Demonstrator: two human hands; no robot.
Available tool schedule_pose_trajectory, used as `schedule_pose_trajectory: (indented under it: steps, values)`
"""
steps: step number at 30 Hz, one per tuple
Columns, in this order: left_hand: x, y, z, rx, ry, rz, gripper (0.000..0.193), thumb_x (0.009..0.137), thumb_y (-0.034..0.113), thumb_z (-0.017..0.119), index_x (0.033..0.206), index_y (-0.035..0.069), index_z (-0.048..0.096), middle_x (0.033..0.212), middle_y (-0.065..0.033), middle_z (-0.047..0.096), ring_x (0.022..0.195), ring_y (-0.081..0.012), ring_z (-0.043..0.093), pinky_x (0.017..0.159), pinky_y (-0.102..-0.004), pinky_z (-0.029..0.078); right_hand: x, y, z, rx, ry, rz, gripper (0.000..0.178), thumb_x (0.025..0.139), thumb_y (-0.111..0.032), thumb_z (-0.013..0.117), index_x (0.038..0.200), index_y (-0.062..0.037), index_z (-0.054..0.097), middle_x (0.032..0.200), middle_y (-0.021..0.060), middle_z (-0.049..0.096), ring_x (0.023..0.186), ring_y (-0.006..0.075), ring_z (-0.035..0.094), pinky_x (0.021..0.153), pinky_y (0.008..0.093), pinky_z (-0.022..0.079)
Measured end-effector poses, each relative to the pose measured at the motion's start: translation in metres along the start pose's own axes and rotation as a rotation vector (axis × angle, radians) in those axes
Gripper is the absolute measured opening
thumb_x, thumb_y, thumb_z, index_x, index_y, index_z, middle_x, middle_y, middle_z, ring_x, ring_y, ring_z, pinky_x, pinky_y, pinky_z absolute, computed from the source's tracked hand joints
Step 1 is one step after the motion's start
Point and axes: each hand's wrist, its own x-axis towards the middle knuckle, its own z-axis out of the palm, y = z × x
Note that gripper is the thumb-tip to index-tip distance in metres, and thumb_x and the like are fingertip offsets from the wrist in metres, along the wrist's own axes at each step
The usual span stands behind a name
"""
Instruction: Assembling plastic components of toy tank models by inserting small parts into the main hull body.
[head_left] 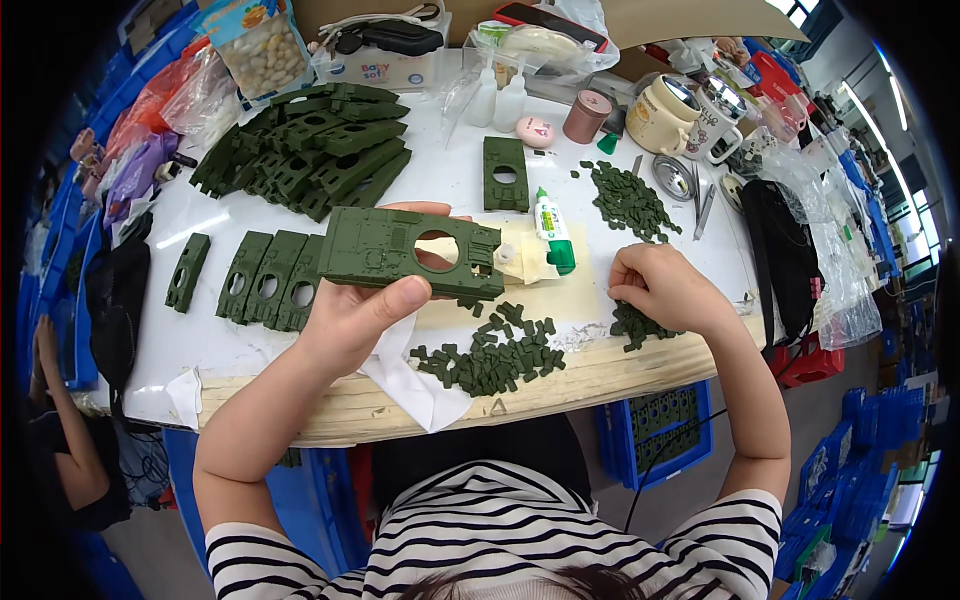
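Note:
My left hand [345, 318] grips a dark green plastic toy tank hull [372, 245], thumb on its near side and fingers behind it. A large round hole shows in the top of the hull. The fingers of my right hand [658, 284] are pinched together at the edge of a small heap of green parts [640, 328]; whatever is between them is hidden. A bigger heap of small green pieces [492, 355] lies near the table's front edge. Beyond the held hull rests a white glue bottle [548, 220] with a green cap [562, 257].
Stacked hulls [330, 150] fill the back left, with several more [268, 275] lined up at left. One hull [504, 168] lies behind the glue. Another heap of pieces [632, 202], tweezers [706, 210] and mugs [662, 112] stand at right. A blue crate [655, 435] sits below the table.

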Motion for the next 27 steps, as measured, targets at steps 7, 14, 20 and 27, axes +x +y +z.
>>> schedule_pose_trajectory:
  steps: [7, 14, 20, 27]
  values:
    - [0.0, 0.003, 0.001, -0.052, -0.032, -0.033, 0.06, 0.088, 0.019, 0.069, 0.136, -0.001, 0.041, 0.121, -0.0125, 0.058, 0.11, -0.0195, 0.058, 0.095, -0.0377, 0.051, -0.01, -0.013, 0.011, 0.095, 0.083, 0.034, 0.007, 0.08, 0.002, 0.065, 0.084, 0.004, 0.06, 0.073, 0.0135, 0.064, 0.067, 0.0244, 0.063, 0.064, 0.0326, 0.051]
    - [0.002, 0.002, 0.003, -0.071, -0.047, -0.044, 0.06, 0.088, 0.019, 0.068, 0.137, -0.001, 0.04, 0.122, -0.0123, 0.057, 0.112, -0.0202, 0.057, 0.095, -0.0387, 0.052, -0.029, -0.022, 0.027, -0.258, 0.35, -0.135, 0.011, 0.083, 0.006, 0.057, 0.093, 0.0042, 0.062, 0.082, 0.0174, 0.063, 0.077, 0.0329, 0.062, 0.071, 0.0404, 0.049]
    - [0.0, 0.007, 0.003, -0.028, -0.034, -0.081, 0.074, 0.087, 0.032, 0.068, 0.142, 0.001, 0.032, 0.135, -0.0184, 0.049, 0.119, -0.0256, 0.055, 0.094, -0.042, 0.053, -0.016, -0.064, -0.018, 0.123, 0.378, -0.191, 0.006, 0.083, 0.002, 0.063, 0.089, 0.0021, 0.063, 0.076, 0.0097, 0.061, 0.066, 0.0214, 0.06, 0.06, 0.0316, 0.048]
    - [0.009, 0.014, 0.0, -0.126, 0.046, -0.114, 0.071, 0.091, 0.026, 0.06, 0.148, 0.005, 0.022, 0.14, -0.0185, 0.045, 0.122, -0.0266, 0.054, 0.094, -0.0421, 0.054, 0.028, -0.107, -0.031, 0.557, 0.328, -0.395, 0.005, 0.084, -0.001, 0.066, 0.085, 0.0027, 0.064, 0.078, 0.0039, 0.068, 0.072, 0.0084, 0.064, 0.067, 0.0216, 0.052]
